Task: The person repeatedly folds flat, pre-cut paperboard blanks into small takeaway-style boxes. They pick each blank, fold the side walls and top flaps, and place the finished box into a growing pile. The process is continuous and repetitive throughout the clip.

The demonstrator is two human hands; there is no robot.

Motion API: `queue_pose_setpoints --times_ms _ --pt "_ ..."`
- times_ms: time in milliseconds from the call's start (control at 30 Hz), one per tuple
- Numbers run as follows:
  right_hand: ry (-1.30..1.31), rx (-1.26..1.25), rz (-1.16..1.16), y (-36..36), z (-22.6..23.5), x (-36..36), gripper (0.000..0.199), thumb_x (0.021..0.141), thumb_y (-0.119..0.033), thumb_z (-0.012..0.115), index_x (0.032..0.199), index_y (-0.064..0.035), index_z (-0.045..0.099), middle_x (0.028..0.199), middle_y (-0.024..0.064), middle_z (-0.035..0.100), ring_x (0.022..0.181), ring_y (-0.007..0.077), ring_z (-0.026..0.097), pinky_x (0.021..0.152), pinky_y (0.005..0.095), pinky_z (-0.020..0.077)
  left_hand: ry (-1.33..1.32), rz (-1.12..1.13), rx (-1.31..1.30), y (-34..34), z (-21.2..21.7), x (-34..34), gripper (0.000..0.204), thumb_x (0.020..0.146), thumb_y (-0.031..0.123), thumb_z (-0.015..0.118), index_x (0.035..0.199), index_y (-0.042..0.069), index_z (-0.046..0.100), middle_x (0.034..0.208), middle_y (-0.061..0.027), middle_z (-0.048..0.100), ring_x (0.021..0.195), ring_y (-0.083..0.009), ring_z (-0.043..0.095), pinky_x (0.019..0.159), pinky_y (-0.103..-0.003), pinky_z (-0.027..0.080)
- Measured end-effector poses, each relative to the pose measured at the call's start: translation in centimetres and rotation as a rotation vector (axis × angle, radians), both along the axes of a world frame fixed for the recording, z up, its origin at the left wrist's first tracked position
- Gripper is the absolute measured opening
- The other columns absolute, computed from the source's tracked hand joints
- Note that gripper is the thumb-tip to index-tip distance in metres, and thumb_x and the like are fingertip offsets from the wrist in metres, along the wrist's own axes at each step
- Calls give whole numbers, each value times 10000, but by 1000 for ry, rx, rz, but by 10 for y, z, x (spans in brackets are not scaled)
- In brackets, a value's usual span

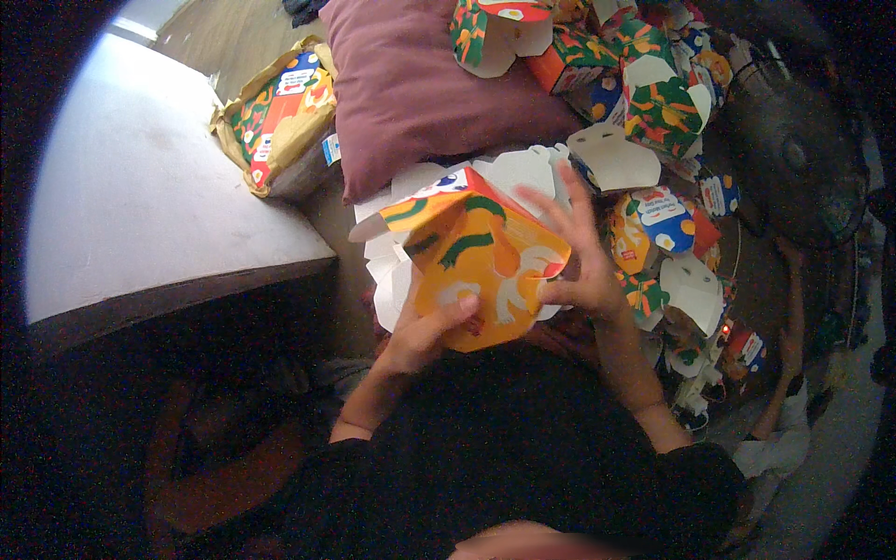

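Note:
An orange food carton (499, 261) with printed food pictures, partly folded, is tilted in front of me, its red and blue side uppermost. My left hand (420, 336) grips its lower left part, with the thumb on the orange face and the fingers hidden behind. At the carton's right edge is my right hand (588, 266), fingers spread wide and slightly blurred, the thumb close against the board. Under and behind the carton lie several white-sided flat carton blanks (387, 271), over my lap and up against a purple cushion (439, 93).
Folded cartons (667, 112) are heaped on the right, beside a dark fan (803, 140). A torn brown paper bag (280, 117) of flat cartons stands left, next to a white surface (168, 177). Another person's arm (791, 317) reaches in at far right; bare limbs (233, 476) show lower left.

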State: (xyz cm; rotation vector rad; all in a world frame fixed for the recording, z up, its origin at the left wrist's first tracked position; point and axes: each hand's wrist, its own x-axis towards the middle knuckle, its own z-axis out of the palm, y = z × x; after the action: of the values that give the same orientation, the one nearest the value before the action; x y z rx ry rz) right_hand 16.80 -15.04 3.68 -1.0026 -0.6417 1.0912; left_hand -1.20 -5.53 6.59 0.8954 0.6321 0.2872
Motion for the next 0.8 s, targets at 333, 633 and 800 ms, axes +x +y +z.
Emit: queue_pose_setpoints --times_ms 333,633,800 --pt "-830 51 173 -2 29 20 933 628 -347 797 1379 -41 333 1414 164 342 1312 300 334 1059 373 280 37 -420 -43 12 14 -4 537 880 275 554 1314 13 377 1273 -110 459 1080 -172 480 944 -295 362" --pt "-1058 214 208 3 20 18 341 726 -39 649 1066 -49 617 1053 127 638 995 280 616 872 360 483 237 -738 118 29 -8 -5 474 897 250 512 1289 0 419 1230 -137 514 1099 -228 512 922 -319 406" --pt "-1033 88 -69 1 12 16 244 752 16 593 980 -41 658 925 121 676 812 242 674 738 321 529 -373 -181 -571 15 -22 -1 449 860 219 578 1233 -4 467 1110 -92 576 991 -169 565 877 -321 447"
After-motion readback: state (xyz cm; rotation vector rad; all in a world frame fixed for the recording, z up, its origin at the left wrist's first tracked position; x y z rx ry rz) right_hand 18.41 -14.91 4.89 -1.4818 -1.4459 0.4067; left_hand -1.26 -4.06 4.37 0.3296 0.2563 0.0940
